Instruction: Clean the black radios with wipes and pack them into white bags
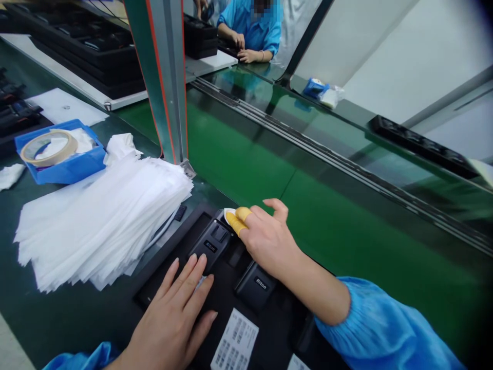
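A black tray lies in front of me with two black devices marked "Riton" in its slots. My left hand rests flat on the tray, fingers stretched, fingertips touching the near end of the left device. My right hand wears yellow finger cots and pinches a small white piece against the top end of that same device. The second device sits just under my right wrist. White printed labels lie on the tray's near part.
A thick stack of white sheets lies to the left. Behind it a blue bin holds a tape roll. A metal post stands ahead; a green conveyor belt runs on the right. Another person in blue works at the far side.
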### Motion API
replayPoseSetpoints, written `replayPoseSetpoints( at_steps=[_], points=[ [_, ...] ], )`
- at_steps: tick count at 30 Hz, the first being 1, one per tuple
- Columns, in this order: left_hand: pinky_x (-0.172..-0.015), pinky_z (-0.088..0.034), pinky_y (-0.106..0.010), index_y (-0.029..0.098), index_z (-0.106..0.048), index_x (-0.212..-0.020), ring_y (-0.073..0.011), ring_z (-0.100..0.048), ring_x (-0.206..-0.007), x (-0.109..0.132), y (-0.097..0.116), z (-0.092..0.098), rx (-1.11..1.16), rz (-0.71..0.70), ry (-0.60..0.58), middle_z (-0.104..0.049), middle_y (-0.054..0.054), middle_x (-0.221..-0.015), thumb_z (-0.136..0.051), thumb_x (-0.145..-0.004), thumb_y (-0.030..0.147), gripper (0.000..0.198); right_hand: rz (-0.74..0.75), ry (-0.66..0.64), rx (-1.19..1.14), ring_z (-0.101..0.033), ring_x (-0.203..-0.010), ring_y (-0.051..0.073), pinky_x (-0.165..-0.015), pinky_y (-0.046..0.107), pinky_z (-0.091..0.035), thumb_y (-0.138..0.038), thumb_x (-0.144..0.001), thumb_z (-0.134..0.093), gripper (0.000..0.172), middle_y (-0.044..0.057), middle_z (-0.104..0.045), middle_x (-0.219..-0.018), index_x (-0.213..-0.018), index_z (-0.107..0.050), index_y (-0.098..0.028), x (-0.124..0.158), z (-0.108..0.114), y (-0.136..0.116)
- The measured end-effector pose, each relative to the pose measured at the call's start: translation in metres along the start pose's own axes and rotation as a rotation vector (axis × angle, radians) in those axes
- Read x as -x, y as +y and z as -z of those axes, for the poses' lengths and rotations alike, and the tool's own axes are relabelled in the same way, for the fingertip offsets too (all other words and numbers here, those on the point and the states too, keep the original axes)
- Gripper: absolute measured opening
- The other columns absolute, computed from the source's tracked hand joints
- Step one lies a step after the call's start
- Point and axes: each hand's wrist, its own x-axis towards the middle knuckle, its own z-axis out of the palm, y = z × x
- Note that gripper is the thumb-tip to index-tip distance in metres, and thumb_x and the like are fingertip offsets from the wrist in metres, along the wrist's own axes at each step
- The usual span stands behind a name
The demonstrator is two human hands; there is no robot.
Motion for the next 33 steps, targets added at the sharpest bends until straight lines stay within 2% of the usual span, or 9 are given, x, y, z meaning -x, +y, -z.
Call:
replayPoseSetpoints(
  at_steps=[4, 7, 11, 16, 21, 23, 26, 30, 33],
  points=[
    [-0.101, -0.041, -0.050, 0.013, -0.056, -0.121, -0.0298, -0.048, -0.125, -0.001, 0.001, 0.001, -0.016, -0.002, 0.011, -0.048, -0.017, -0.138, -0.053, -0.086, 0.030, 0.038, -0.008, -0.057, 0.054, -0.044, -0.070, 0.013, -0.093, 0.043, -0.016, -0.005, -0.081, -0.052, 0.027, -0.001, -0.057, -0.066, -0.063, -0.065, -0.020, 0.024, 0.011, 0.014],
    [-0.101, -0.041, -0.050, 0.013, -0.056, -0.121, -0.0302, -0.048, -0.125, 0.000, 0.001, 0.000, -0.003, -0.002, 0.020, -0.048, -0.017, -0.138, -0.053, -0.086, 0.030, 0.038, -0.104, -0.007, 0.119, -0.044, -0.068, 0.012, -0.091, 0.041, -0.018, -0.004, -0.082, -0.049, 0.028, 0.000, -0.060, -0.070, -0.066, -0.066, -0.019, 0.028, 0.016, 0.019],
    [-0.102, -0.040, -0.050, 0.014, -0.057, -0.120, -0.0299, -0.047, -0.125, 0.001, 0.001, -0.001, 0.000, 0.006, 0.016, -0.048, -0.016, -0.138, -0.053, -0.086, 0.029, 0.037, -0.073, 0.052, 0.065, -0.046, -0.071, 0.013, -0.091, 0.041, -0.018, -0.010, -0.085, -0.052, 0.023, 0.000, -0.063, -0.077, -0.072, -0.068, -0.020, 0.014, 0.012, 0.006],
    [-0.104, -0.038, -0.051, 0.016, -0.056, -0.122, -0.0288, -0.045, -0.127, 0.003, 0.002, 0.000, 0.033, 0.033, -0.012, -0.046, -0.014, -0.140, -0.052, -0.087, 0.029, 0.037, -0.003, -0.034, 0.023, -0.047, -0.076, 0.014, -0.093, 0.042, -0.018, -0.012, -0.084, -0.054, 0.021, 0.000, -0.060, -0.074, -0.072, -0.067, -0.022, 0.013, 0.005, -0.004],
    [-0.102, -0.040, -0.051, 0.014, -0.058, -0.117, -0.0291, -0.046, -0.127, 0.001, 0.006, 0.002, 0.097, 0.077, -0.021, -0.049, -0.016, -0.137, -0.050, -0.087, 0.026, 0.034, -0.121, -0.028, 0.125, -0.047, -0.068, 0.014, -0.089, 0.042, -0.022, -0.004, -0.084, -0.047, 0.033, 0.001, -0.061, -0.069, -0.059, -0.062, -0.021, 0.028, 0.017, 0.001],
    [-0.102, -0.041, -0.051, 0.014, -0.059, -0.115, -0.0286, -0.046, -0.126, 0.001, 0.007, 0.001, 0.141, 0.111, 0.012, -0.050, -0.016, -0.136, -0.048, -0.089, 0.027, 0.031, -0.122, -0.004, 0.078, -0.048, -0.069, 0.014, -0.088, 0.041, -0.023, -0.005, -0.084, -0.046, 0.032, 0.002, -0.064, -0.076, -0.064, -0.064, -0.022, 0.027, 0.023, -0.008],
    [-0.103, -0.040, -0.050, 0.015, -0.061, -0.112, -0.0278, -0.046, -0.127, 0.002, 0.008, -0.001, 0.189, 0.149, 0.043, -0.051, -0.015, -0.135, -0.045, -0.091, 0.030, 0.030, -0.025, 0.026, -0.036, -0.049, -0.073, 0.014, -0.088, 0.040, -0.024, -0.008, -0.085, -0.048, 0.026, 0.002, -0.066, -0.085, -0.072, -0.066, -0.022, 0.018, 0.025, -0.031],
    [-0.105, -0.037, -0.052, 0.014, -0.058, -0.117, -0.0284, -0.042, -0.130, 0.005, 0.006, -0.002, 0.169, 0.112, -0.019, -0.049, -0.016, -0.137, -0.050, -0.088, 0.027, 0.033, 0.023, -0.011, -0.106, -0.048, -0.074, 0.015, -0.088, 0.039, -0.023, -0.012, -0.084, -0.053, 0.019, 0.001, -0.062, -0.079, -0.072, -0.066, -0.020, 0.007, 0.018, -0.057],
    [-0.105, -0.037, -0.053, 0.014, -0.057, -0.118, -0.0284, -0.041, -0.130, 0.005, 0.006, -0.002, 0.170, 0.109, -0.013, -0.049, -0.016, -0.137, -0.049, -0.089, 0.028, 0.034, 0.028, -0.049, -0.102, -0.047, -0.074, 0.016, -0.088, 0.040, -0.024, -0.011, -0.084, -0.052, 0.024, 0.001, -0.059, -0.073, -0.066, -0.063, -0.021, 0.011, 0.017, -0.061]
  ],
)
